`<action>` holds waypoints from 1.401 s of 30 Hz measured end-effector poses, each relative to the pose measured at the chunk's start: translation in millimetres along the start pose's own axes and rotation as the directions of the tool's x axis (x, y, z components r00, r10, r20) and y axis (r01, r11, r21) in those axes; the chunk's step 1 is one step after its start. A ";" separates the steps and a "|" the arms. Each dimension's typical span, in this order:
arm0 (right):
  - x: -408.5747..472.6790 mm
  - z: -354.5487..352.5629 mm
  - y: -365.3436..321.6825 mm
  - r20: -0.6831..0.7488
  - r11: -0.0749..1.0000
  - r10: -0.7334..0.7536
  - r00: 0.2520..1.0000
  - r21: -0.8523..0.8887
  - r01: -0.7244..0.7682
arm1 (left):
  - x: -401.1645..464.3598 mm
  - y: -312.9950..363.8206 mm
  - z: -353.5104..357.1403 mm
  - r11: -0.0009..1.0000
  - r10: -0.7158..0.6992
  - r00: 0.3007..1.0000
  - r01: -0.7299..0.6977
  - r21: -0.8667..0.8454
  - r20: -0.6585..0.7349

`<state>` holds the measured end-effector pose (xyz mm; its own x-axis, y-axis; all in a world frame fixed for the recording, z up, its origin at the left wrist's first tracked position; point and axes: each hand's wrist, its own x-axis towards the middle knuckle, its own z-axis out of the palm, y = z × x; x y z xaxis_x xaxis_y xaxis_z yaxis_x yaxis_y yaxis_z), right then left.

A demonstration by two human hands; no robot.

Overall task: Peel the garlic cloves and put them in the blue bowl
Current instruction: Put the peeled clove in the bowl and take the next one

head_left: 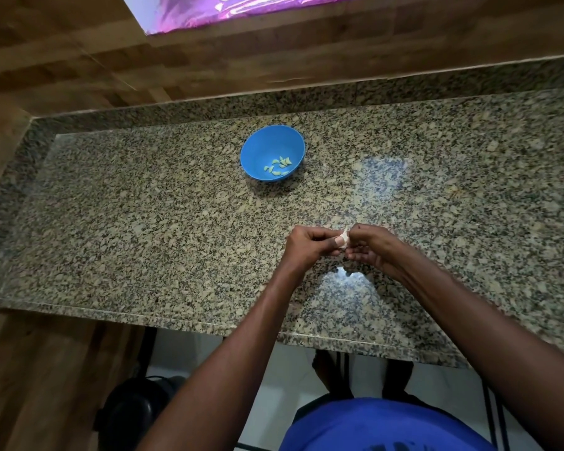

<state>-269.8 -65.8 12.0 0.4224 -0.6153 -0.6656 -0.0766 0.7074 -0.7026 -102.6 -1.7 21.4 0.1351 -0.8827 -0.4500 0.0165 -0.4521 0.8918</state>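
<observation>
A pale garlic clove (343, 239) is held just above the granite counter, between both hands. My left hand (308, 247) pinches it from the left with curled fingers. My right hand (373, 249) pinches it from the right, thumb and fingertips at the skin. The blue bowl (261, 144) stands farther back on the counter, apart from the hands. Several peeled cloves (279, 167) lie in the bowl's bottom. A few whitish bits that look like garlic skin (349, 271) lie on the counter under my right hand.
The speckled granite counter (144, 222) runs left to right, with its front edge (209, 325) near my body. A wooden wall (209, 66) backs it and a wooden panel stands at the left. A dark round object (127, 415) sits on the floor below.
</observation>
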 end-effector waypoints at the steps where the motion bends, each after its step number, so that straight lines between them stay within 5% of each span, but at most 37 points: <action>1: 1.4 1.6 0.8 -0.017 1.000 0.001 1.000 0.009 -0.001 | 0.5 -0.7 0.2 1.000 -0.002 1.000 0.002 -0.002 0.000; 13: 5.6 -1.1 7.2 0.034 0.998 -0.033 0.999 -0.051 0.035 | 3.2 -7.3 0.0 0.998 -0.059 0.998 0.059 -0.018 -0.009; 30: 10.3 0.0 13.1 -0.127 0.984 0.118 0.985 0.150 -0.098 | 12.5 -9.1 7.2 0.999 -0.033 0.999 0.033 -0.007 0.000; 42: 7.6 -10.0 -0.1 -0.104 0.992 -0.051 0.993 -0.122 0.038 | 13.6 -9.1 3.1 1.000 -0.006 0.999 0.007 0.017 -0.037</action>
<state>-275.6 -74.0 4.6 0.3300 -0.6832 -0.6514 -0.1699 0.6358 -0.7529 -103.9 -10.0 7.0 0.1719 -0.8746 -0.4533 0.0002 -0.4601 0.8879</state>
